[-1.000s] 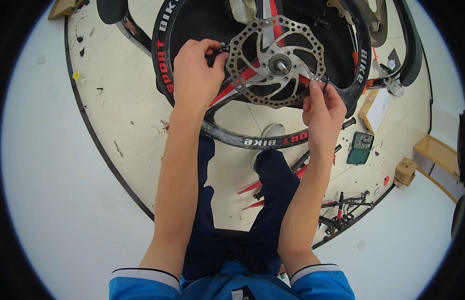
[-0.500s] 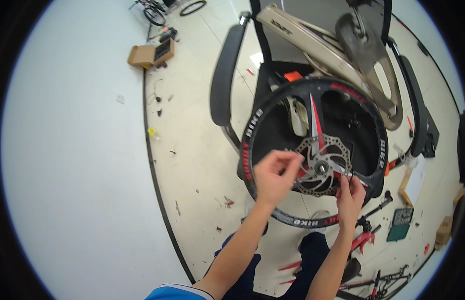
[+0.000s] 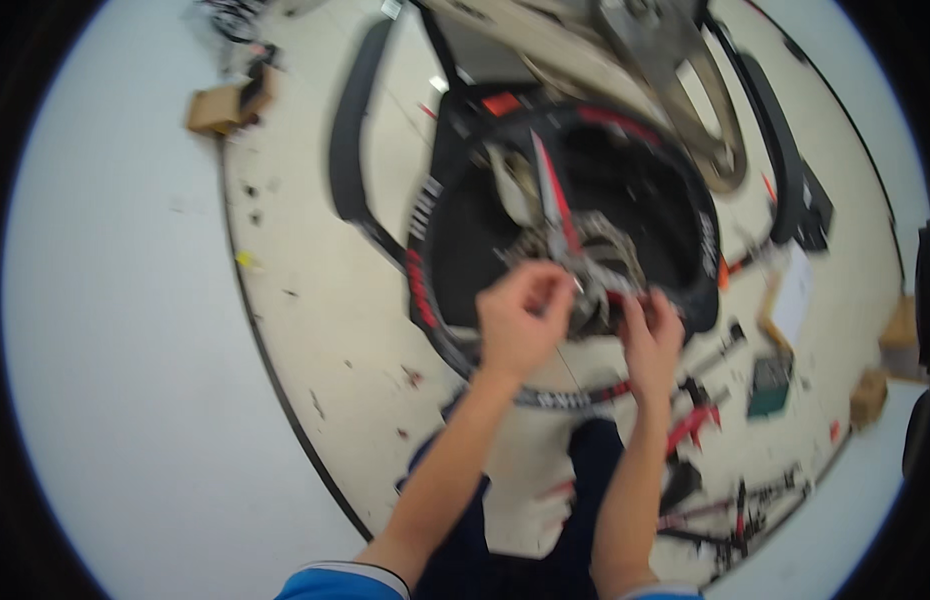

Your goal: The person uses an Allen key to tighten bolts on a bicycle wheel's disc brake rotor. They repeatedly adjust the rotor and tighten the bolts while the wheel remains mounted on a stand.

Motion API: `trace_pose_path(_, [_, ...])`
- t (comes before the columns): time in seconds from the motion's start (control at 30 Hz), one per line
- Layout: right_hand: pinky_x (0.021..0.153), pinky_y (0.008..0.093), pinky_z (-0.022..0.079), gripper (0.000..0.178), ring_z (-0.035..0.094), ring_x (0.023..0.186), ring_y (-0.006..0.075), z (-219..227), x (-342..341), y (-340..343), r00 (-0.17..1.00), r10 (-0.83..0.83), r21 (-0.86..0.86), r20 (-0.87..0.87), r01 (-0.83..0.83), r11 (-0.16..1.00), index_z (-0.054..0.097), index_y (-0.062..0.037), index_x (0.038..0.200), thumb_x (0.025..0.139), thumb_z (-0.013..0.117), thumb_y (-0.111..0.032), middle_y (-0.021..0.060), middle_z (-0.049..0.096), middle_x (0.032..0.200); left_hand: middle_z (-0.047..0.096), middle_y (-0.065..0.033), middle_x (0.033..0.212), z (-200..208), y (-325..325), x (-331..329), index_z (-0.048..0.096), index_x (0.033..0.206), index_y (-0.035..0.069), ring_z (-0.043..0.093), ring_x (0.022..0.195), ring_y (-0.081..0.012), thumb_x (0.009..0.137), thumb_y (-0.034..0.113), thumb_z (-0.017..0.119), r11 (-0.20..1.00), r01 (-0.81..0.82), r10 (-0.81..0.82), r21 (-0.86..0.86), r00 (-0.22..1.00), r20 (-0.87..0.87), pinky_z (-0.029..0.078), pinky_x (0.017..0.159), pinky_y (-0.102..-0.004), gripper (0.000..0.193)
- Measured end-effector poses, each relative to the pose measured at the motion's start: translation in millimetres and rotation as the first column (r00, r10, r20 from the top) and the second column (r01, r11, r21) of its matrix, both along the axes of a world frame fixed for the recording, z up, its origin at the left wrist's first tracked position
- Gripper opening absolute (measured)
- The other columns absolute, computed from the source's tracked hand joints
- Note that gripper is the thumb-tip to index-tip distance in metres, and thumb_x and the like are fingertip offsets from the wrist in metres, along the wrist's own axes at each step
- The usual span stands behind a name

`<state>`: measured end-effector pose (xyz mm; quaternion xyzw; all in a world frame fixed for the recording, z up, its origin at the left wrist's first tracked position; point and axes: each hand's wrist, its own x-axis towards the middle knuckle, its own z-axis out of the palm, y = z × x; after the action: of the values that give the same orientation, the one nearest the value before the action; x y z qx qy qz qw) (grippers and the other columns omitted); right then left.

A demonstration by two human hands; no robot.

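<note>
A black bicycle wheel with red and white spokes lies flat on the seat of an office chair. On its hub sits a metal disc brake rotor, smeared by motion. Over the rotor's near left part is my left hand, thumb and fingertips pinched; anything small between them is too blurred to make out. My right hand is at the rotor's near right edge, its fingertips pressed together beside a spoke. What they grip is hidden.
A pale gold bicycle frame rests against the chair back, beyond the wheel. Armrests flank the wheel. Rightward on the floor are a green case, a red bicycle frame and boxes. An opened cardboard box stands by the left wall.
The whole view has shifted, so the chair and wheel appear farther left and higher. My left hand has come closer to the hub; my right hand stays at the rotor's right edge.
</note>
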<state>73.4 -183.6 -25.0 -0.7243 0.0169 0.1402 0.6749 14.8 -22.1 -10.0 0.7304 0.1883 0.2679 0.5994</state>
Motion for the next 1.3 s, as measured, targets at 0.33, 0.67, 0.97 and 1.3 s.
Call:
trace_pose_path(0.33, [0.054, 0.0211, 0.035, 0.021, 0.045, 0.058, 0.0020, 18.8, -3.8, 0.3, 0.996, -0.067, -0.128, 0.057, 0.074, 0.989, 0.061, -0.0001, 0.105, 0.093, 0.071, -0.013, -0.0047, 0.056, 0.065, 0.075, -0.0095, 0.085, 15.6, -14.8, 3.8, 0.069, 0.097, -0.003, 0.073, 0.076, -0.0116, 0.087, 0.002, 0.076, 0.996, -0.091, 0.092, -0.017, 0.996, 0.020, 0.058, 0.071, -0.0235, 0.013])
trace_pose_path(0.67, [0.044, 0.0196, 0.023, 0.021, 0.035, 0.049, 0.0011, 25.2, 0.0, 0.3, 0.975, -0.221, 0.054, 0.006, 0.220, 0.974, 0.063, -0.0031, 0.092, 0.103, 0.058, -0.020, -0.0045, 0.050, 0.067, 0.075, -0.0099, 0.088, 12.2, -5.6, 3.2, 0.070, 0.099, -0.004, 0.071, 0.079, -0.0109, 0.086, 0.004, 0.078, 0.990, -0.074, 0.076, -0.122, 0.997, 0.011, 0.057, 0.071, -0.0221, 0.018])
trace_pose_path(0.97, [0.049, 0.0232, 0.029, 0.025, 0.038, 0.053, 0.0074, 37.1, -5.5, -9.5, 0.956, 0.268, 0.313, -0.121, -0.220, 0.924, 0.066, 0.0022, 0.094, 0.101, 0.056, -0.019, 0.0019, 0.054, 0.074, 0.074, -0.0109, 0.093, 15.7, 1.3, -2.8, 0.071, 0.108, -0.006, 0.070, 0.080, -0.0113, 0.088, -0.002, 0.074, 0.960, 0.043, -0.016, -0.278, 0.995, 0.096, 0.055, 0.070, -0.0209, 0.021])
trace_pose_path(1.3, [0.054, 0.0299, 0.048, 0.027, 0.052, 0.059, 0.0117, 36.3, -5.7, -17.8, 0.974, 0.227, 0.653, -0.027, -0.155, 0.742, 0.064, 0.0054, 0.103, 0.106, 0.055, -0.020, 0.0082, 0.062, 0.078, 0.076, -0.0160, 0.099, 24.9, 13.8, -16.0, 0.068, 0.104, -0.008, 0.073, 0.082, -0.0147, 0.088, -0.005, 0.073, 0.846, 0.265, -0.188, -0.462, 0.960, 0.208, 0.057, 0.067, -0.0220, 0.017])
